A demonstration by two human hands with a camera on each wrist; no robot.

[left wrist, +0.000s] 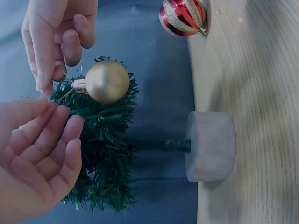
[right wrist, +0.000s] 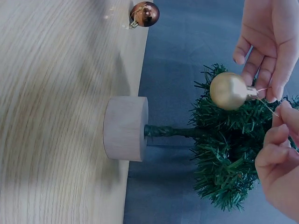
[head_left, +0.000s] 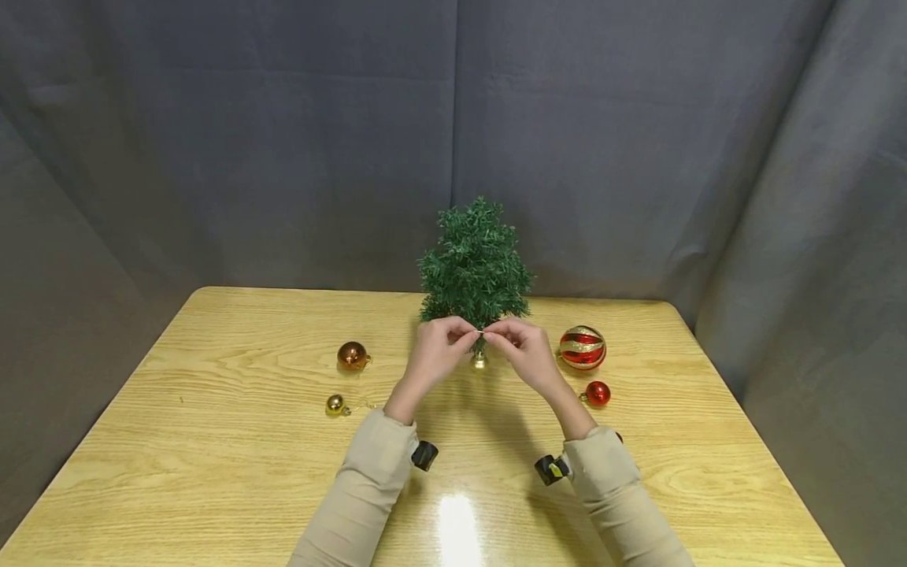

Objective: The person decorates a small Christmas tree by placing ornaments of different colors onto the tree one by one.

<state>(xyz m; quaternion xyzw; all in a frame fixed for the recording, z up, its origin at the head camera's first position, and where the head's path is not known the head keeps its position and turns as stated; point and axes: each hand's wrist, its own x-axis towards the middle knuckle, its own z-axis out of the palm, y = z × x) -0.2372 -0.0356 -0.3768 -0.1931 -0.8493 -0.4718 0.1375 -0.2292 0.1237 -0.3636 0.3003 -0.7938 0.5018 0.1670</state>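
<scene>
A matte gold bauble [left wrist: 108,81] hangs by a thin gold string in front of a small green artificial Christmas tree [head_left: 476,260]. My left hand [head_left: 438,345] pinches one side of the string loop between thumb and index finger. On the other side, my right hand [head_left: 529,351] pinches the loop, so the string spreads between the two fingertips. Both wrist views show the bauble's metal cap [right wrist: 252,93] below the string. The tree stands upright on a round pale wooden base [left wrist: 211,146], which the hands and bauble hide in the head view.
Left on the wooden table [head_left: 212,472] lie a brown bauble [head_left: 352,356] and a small shiny gold bauble [head_left: 335,405] with its string. To the right are a large red-and-gold striped bauble [head_left: 583,348] and a smaller red one [head_left: 598,394]. Grey curtains [head_left: 319,157] surround the table.
</scene>
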